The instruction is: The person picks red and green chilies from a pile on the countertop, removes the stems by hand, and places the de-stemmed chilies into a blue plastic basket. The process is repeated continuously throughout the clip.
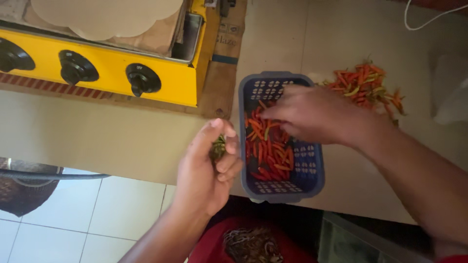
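A blue plastic basket [308, 170] with a perforated bottom sits at the counter's front edge, holding several red chilli peppers [269, 151]. My right hand [312, 113] reaches into the basket from the right, fingers down among the chillies; whether it grips one is hidden. My left hand [207, 163] is raised left of the basket, fingers curled around a small bunch of green chilli stems [218, 147].
A pile of red, orange and green chillies [364, 84] lies on the counter right of the basket. A yellow gas stove [97, 68] with three black knobs stands at the back left on cardboard. White floor tiles [117, 214] show below the counter edge. A white cord [429, 19] lies top right.
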